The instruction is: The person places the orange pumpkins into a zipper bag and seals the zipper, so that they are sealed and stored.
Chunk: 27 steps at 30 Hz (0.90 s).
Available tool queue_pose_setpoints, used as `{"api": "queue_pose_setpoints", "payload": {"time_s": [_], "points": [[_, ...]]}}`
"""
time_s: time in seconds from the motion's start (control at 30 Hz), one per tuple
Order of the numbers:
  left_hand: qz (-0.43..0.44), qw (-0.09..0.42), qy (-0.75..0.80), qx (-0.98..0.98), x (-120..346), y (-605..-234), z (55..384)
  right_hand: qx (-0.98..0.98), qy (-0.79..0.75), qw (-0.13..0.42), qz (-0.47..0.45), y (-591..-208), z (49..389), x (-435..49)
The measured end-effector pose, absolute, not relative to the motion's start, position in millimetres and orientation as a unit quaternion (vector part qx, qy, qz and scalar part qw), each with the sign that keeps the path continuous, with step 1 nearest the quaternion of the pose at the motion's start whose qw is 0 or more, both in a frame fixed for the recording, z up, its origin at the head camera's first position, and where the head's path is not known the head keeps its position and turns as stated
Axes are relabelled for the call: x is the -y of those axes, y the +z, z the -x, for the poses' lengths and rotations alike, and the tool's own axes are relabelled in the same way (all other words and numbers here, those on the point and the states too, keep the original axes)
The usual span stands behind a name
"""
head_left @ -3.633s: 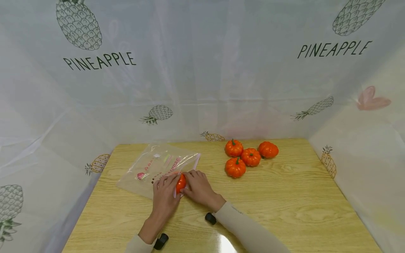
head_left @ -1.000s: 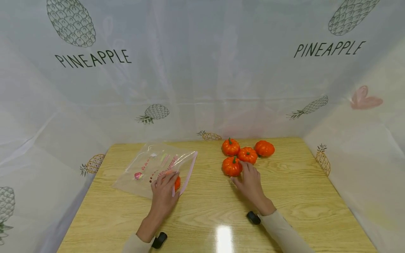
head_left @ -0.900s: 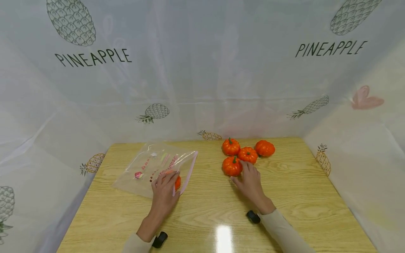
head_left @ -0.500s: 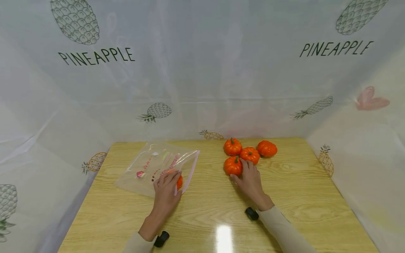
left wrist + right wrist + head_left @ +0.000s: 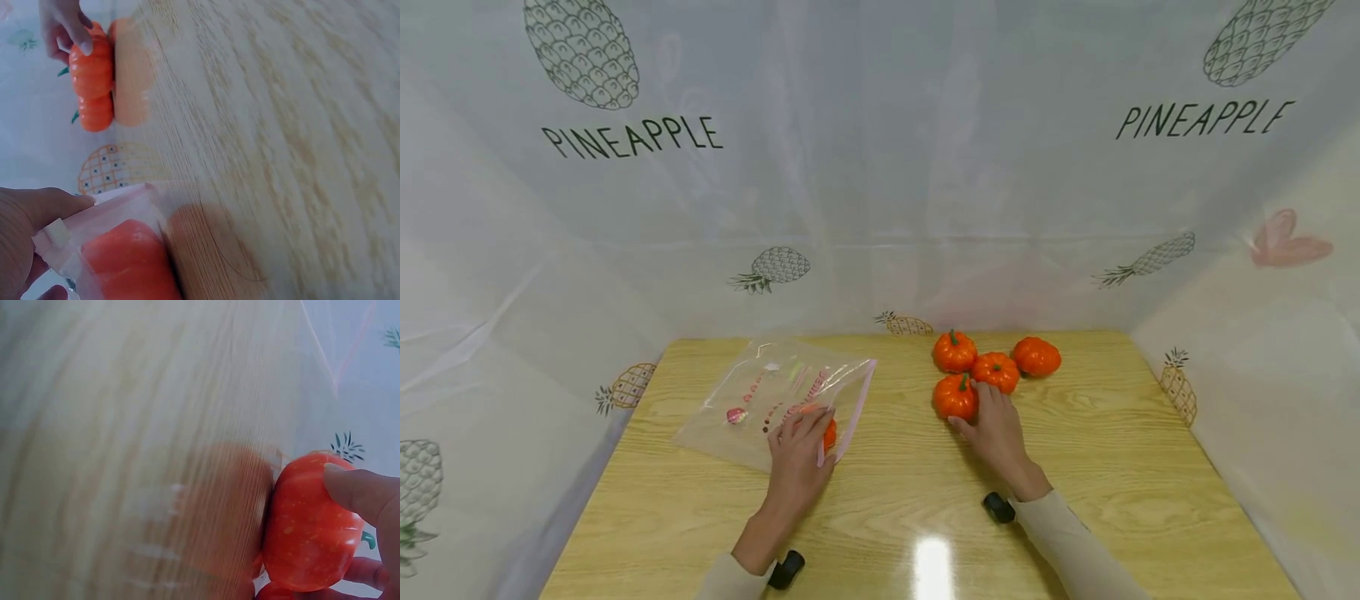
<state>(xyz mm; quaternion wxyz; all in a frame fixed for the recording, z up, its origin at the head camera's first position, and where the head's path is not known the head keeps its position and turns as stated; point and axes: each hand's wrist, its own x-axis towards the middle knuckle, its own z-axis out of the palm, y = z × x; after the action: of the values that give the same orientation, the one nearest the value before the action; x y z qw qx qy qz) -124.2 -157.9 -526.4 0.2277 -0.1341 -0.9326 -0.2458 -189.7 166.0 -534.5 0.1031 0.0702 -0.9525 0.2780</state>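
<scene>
My left hand grips the pink-edged mouth of a clear zip bag with printed pictures. Just inside that mouth lies a small orange toy pumpkin, partly hidden by the fingers. In the left wrist view its orange side shows through the plastic, beside a whitish slider. Farther right, my right hand holds the nearest loose pumpkin, green stem showing, on the table. The right wrist view has the thumb on one side of this pumpkin and fingers on the other.
Behind the held pumpkin sit three more orange pumpkins, at the left, middle and right. The wooden table ends at a pale pineapple-print curtain at back and sides.
Since the oldest frame, my right hand has left the bag and moved right to the nearest loose pumpkin. My left hand has stayed at the bag. Over the last second, hardly anything has moved.
</scene>
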Motion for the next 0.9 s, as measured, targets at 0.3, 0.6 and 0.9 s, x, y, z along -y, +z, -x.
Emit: {"api": "queue_pose_setpoints", "payload": {"time_s": [0.3, 0.6, 0.9], "points": [[0.135, 0.230, -0.243, 0.933, 156.3, -527.8, 123.1, 0.951, 0.284, 0.105, -0.067, -536.5, 185.6, -166.7], [0.135, 0.229, -0.238, 0.934, 157.2, -530.0, 124.3, 0.950, 0.281, 0.113, -0.073, -536.6, 186.1, -167.2], [0.133, 0.230, -0.234, 0.935, 156.4, -528.9, 125.8, 0.951, 0.282, 0.108, -0.072, -537.1, 187.4, -168.3]]}}
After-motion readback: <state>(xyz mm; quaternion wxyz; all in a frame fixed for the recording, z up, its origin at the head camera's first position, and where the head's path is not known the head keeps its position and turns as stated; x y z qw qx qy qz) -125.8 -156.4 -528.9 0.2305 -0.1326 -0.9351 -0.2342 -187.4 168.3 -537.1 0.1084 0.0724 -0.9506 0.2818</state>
